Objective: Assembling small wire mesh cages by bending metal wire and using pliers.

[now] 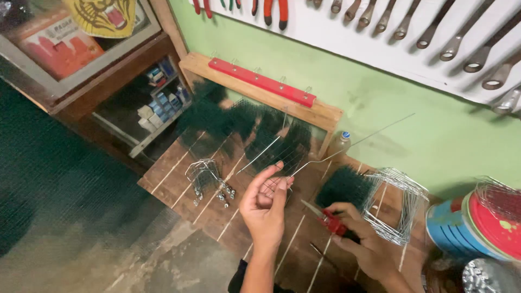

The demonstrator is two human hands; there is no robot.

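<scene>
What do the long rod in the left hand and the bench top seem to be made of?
The rod looks like bare steel wire: thin, grey, shiny, bent near the left hand. The bench top looks like unfinished brown wood planks, with pale gaps between boards.

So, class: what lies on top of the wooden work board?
On the wooden work board lie dark green mesh pieces, a bent-wire cluster and a stack of bent wire frames. The left hand, pinching a long wire, and the right hand, gripping red-handled pliers, cover the board beneath.

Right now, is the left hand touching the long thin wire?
Touching. The head view shows the left hand raised over the wooden board, its fingertips pinching the near end of the wire, which runs up and right toward the green wall.
</scene>
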